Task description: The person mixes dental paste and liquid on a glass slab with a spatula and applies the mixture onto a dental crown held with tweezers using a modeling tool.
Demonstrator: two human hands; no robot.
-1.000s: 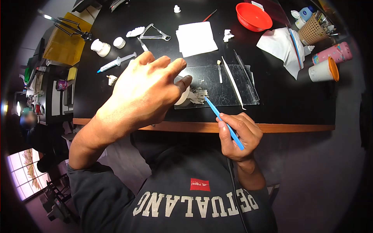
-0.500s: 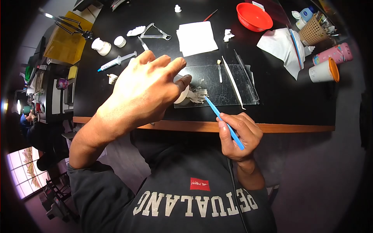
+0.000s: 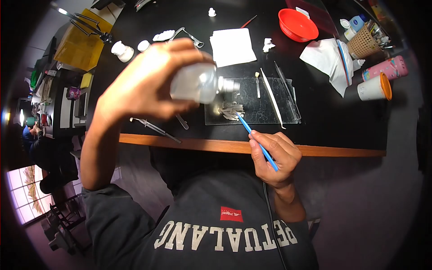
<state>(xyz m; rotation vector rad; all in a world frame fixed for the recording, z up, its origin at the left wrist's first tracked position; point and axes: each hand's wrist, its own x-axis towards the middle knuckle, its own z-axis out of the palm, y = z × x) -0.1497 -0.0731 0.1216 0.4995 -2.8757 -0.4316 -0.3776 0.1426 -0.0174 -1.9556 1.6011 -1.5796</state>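
Observation:
My left hand point(image 3: 153, 81) is wrapped round a small translucent bottle point(image 3: 195, 83). The bottle lies tipped on its side in the air, its narrow neck pointing right over the glass slab point(image 3: 270, 101); motion blurs it a little. On the slab's left part is a smeared greyish-white paste point(image 3: 231, 111). My right hand point(image 3: 277, 157) pinches a slim blue spatula-like tool point(image 3: 261, 146) whose tip touches the paste's edge. Right of the paste, a short brush-like applicator point(image 3: 258, 85), a long white instrument point(image 3: 273, 99) and a dark pen-like instrument point(image 3: 286, 85) lie across the slab.
Beyond the slab are white paper sheets point(image 3: 233, 47), a red bowl point(image 3: 298, 25) and a crumpled tissue point(image 3: 268, 45). An orange-lidded cup point(image 3: 375, 87) and pink bottle point(image 3: 387, 67) stand right. Metal instruments point(image 3: 155, 129) lie near the wooden front edge. Another person point(image 3: 29, 135) sits far left.
My left hand has lifted and shifted left off the slab, turning so the bottle shows on its side. My right hand and the blue tool have barely moved.

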